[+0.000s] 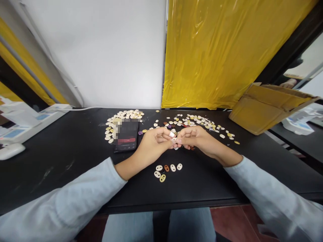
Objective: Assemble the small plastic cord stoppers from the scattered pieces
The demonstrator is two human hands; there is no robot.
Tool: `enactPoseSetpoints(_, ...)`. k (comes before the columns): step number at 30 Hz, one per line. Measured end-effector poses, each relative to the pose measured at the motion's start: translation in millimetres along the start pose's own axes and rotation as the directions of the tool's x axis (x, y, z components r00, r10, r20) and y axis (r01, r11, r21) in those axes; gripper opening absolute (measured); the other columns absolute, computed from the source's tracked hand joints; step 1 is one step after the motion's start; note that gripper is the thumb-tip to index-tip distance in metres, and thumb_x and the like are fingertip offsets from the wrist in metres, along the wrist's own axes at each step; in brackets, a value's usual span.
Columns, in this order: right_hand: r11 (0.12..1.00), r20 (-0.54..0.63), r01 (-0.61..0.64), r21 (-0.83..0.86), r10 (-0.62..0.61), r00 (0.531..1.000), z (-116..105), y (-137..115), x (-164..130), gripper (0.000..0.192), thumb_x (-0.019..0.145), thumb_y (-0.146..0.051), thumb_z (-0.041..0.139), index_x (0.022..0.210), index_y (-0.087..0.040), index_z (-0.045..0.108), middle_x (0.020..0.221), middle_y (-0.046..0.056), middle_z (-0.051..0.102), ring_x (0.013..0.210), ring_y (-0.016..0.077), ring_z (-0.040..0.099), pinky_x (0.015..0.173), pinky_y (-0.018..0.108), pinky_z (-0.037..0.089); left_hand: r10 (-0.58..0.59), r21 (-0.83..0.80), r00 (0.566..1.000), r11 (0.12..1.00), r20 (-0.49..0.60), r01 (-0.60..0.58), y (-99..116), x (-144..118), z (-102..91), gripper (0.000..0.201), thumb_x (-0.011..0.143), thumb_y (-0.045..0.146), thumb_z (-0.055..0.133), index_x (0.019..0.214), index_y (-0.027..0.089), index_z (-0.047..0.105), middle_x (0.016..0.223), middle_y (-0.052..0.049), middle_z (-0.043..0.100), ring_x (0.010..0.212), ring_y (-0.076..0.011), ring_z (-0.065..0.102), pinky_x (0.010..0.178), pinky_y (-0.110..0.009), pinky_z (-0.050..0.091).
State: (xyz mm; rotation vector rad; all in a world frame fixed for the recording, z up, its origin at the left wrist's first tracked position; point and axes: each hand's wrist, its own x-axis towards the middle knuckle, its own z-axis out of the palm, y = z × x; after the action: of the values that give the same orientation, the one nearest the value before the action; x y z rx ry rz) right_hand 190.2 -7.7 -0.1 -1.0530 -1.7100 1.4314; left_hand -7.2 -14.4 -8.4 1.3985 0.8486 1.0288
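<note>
My left hand (152,144) and my right hand (202,141) meet above the middle of the black table. Their fingertips pinch a small white oval two-hole button (174,140) between them; fingers cover most of it. Closer to me lies a small group of similar oval buttons: several white ones (173,167), a brown one (166,168), a black one (163,171) and a yellow one (162,178). Behind my hands spreads a loose scatter of mostly white and yellow buttons (202,121). A thin red item (185,126) shows partly behind my right hand.
Left of my hands lies a dark phone (128,134), beside a heap of white buttons (131,114). A cardboard box (262,109) stands at the right. White devices (37,119) and a white rounded object (11,151) sit at the far left.
</note>
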Motion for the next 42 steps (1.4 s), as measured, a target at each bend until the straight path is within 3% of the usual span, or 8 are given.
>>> enactPoseSetpoints(5,0.997,0.103,-0.011,-0.073,0.019,0.994,-1.3,-3.5,-1.7,0.025,0.075,-0.036,0.079,0.077,-0.015,0.066,0.069,0.001,0.067,0.060,0.0095,0.056,0.054,0.021,0.041,0.145,0.248,0.989,0.957,0.036,-0.150,7.3,2.0,-9.7,0.008,0.079,0.018,0.067,0.087,0.014,0.066,0.076,0.000,0.066,0.066,-0.0123,0.063,0.062,-0.025,0.051)
enactPoseSetpoints(9,0.975,0.335,-0.050,-0.216,0.122,0.934,-4.0,-5.3,-9.2,0.029,0.072,-0.034,0.082,0.089,-0.016,0.068,0.067,-0.001,0.066,0.061,0.0108,0.058,0.057,0.021,0.043,0.279,0.630,0.947,0.709,0.160,-0.316,13.0,0.6,-16.6,0.011,0.080,0.010,0.057,0.079,0.016,0.066,0.077,0.000,0.064,0.067,-0.0122,0.057,0.063,-0.026,0.044)
enactPoseSetpoints(12,0.939,0.434,-0.023,-0.344,0.181,0.883,-4.7,-6.1,-13.9,0.026,0.074,-0.031,0.080,0.093,-0.016,0.071,0.063,-0.003,0.062,0.057,0.0105,0.057,0.052,0.020,0.039,0.269,0.733,0.926,0.567,0.265,-0.375,12.6,-0.9,-17.8,0.015,0.076,0.006,0.055,0.077,0.016,0.067,0.076,-0.001,0.062,0.068,-0.0136,0.056,0.066,-0.028,0.043)
enactPoseSetpoints(16,0.899,0.395,0.017,-0.437,0.175,0.902,-5.1,-6.8,-14.8,0.015,0.077,-0.027,0.075,0.085,-0.016,0.071,0.062,-0.003,0.059,0.055,0.0098,0.054,0.050,0.021,0.037,0.200,0.772,0.920,0.500,0.338,-0.393,8.3,-1.0,-18.5,0.017,0.075,0.004,0.055,0.076,0.016,0.068,0.079,-0.003,0.063,0.071,-0.0160,0.058,0.071,-0.031,0.045)
enactPoseSetpoints(22,0.931,0.313,0.031,-0.364,0.092,0.945,-6.2,2.6,-8.8,0.010,0.084,-0.026,0.066,0.083,-0.016,0.063,0.074,0.001,0.065,0.066,0.0132,0.059,0.061,0.024,0.045,0.269,0.769,0.909,0.487,0.318,-0.413,8.3,1.8,-19.7,0.015,0.081,0.007,0.057,0.088,0.016,0.068,0.090,-0.006,0.065,0.087,-0.0208,0.062,0.081,-0.034,0.047)
enactPoseSetpoints(29,0.910,0.274,0.019,-0.414,0.105,0.956,-6.2,0.3,-10.5,0.026,0.075,-0.028,0.077,0.094,-0.017,0.064,0.067,-0.003,0.059,0.062,0.0125,0.058,0.057,0.023,0.045,0.320,0.745,0.898,0.509,0.301,-0.431,7.7,0.0,-18.3,0.013,0.084,0.009,0.056,0.088,0.017,0.066,0.090,-0.003,0.064,0.086,-0.0187,0.061,0.081,-0.032,0.046)
enactPoseSetpoints(35,0.898,0.284,0.089,-0.431,0.041,0.958,-5.7,3.0,-11.3,0.010,0.079,-0.019,0.066,0.086,-0.019,0.058,0.067,-0.003,0.058,0.061,0.0118,0.056,0.057,0.023,0.045,0.299,0.767,0.918,0.514,0.259,-0.384,8.3,-0.8,-16.2,0.018,0.080,0.006,0.055,0.091,0.017,0.065,0.092,-0.004,0.066,0.086,-0.0191,0.062,0.081,-0.032,0.046)
enactPoseSetpoints(42,0.892,0.203,0.169,-0.418,-0.090,0.975,0.6,3.2,-9.2,0.016,0.076,-0.007,0.059,0.085,-0.020,0.056,0.066,-0.005,0.055,0.060,0.0106,0.052,0.056,0.023,0.040,0.262,0.719,0.923,0.579,0.283,-0.385,9.6,-3.1,-11.4,0.015,0.081,0.009,0.058,0.091,0.017,0.066,0.085,-0.001,0.066,0.078,-0.0161,0.060,0.074,-0.028,0.046)
